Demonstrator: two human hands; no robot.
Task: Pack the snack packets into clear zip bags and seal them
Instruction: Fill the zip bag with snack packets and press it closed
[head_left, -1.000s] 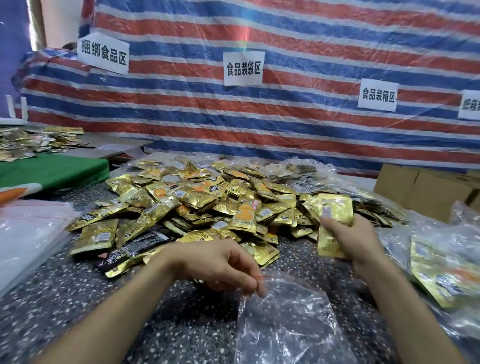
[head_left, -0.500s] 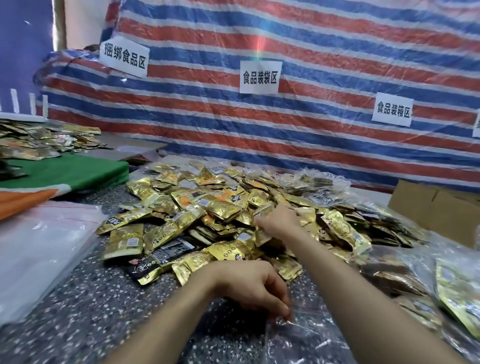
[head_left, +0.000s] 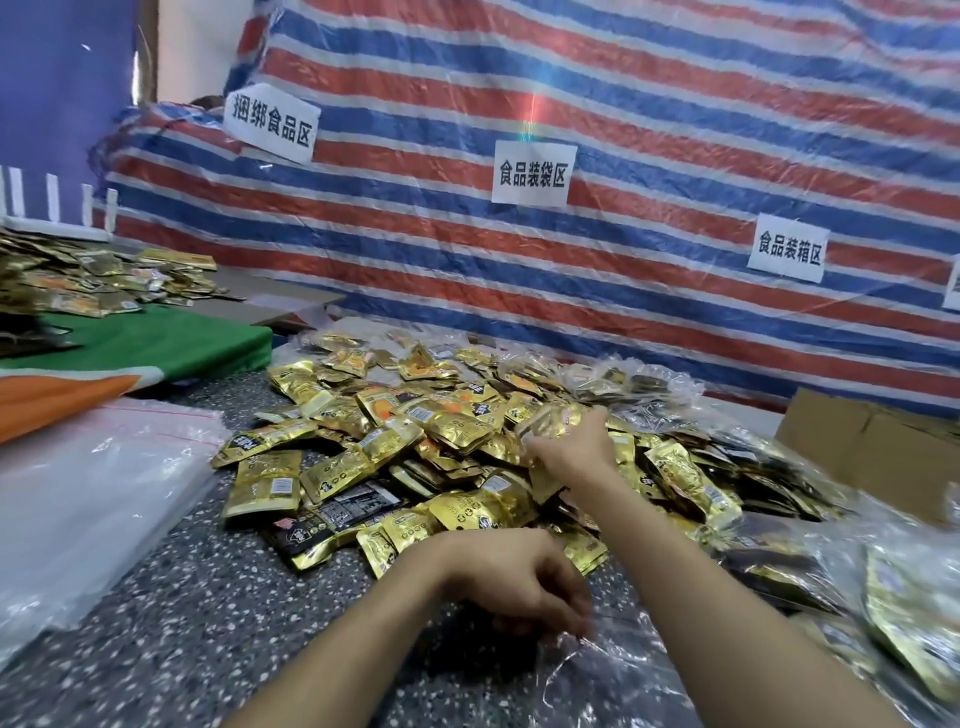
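A big heap of gold snack packets (head_left: 431, 441) covers the middle of the speckled table (head_left: 208, 597). My right hand (head_left: 569, 449) reaches into the heap and its fingers close on a gold packet (head_left: 545, 423) on top. My left hand (head_left: 524, 587) rests near the table's front and pinches the mouth of a clear zip bag (head_left: 597, 680) that lies flat before me. What the bag holds is hidden by glare and my arms.
A stack of unused clear zip bags (head_left: 78, 499) lies at the left. Filled clear bags of packets (head_left: 914, 613) pile up at the right, with a cardboard box (head_left: 872, 441) behind them. A green surface (head_left: 156, 343) carrying more packets stands at far left. A striped tarp hangs behind.
My right hand, which held a gold packet near the bag, has moved forward into the heap and grips another packet. My left hand stays on the bag's mouth. The view has tilted upward.
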